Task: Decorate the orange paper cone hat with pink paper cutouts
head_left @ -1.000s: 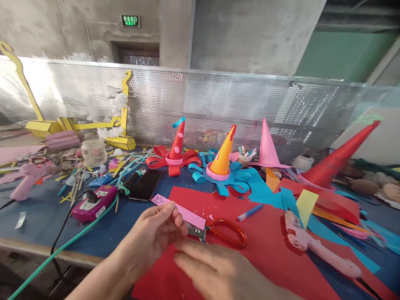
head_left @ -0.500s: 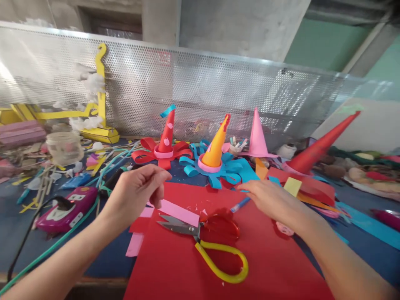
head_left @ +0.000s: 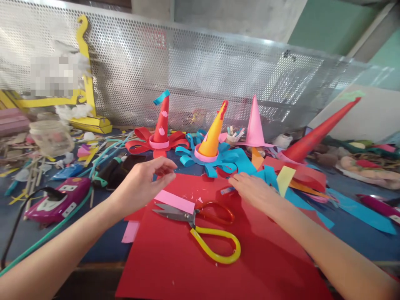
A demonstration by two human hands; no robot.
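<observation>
- Blue pen lies on the red paper, at the fingertips of the right hand; those fingers reach out over it, and whether they grip it cannot be told.
- Left hand has its fingers loosely curled, thumb and index finger apart.
- Pink strip lies just below the left fingers.
- Scissors lie spread open nearer the wearer than both sets of fingers.
- Orange cone stands beyond and between the fingers.
- Red cone stands beyond the left fingers.
- Pink cone stands beyond the right fingers.
</observation>
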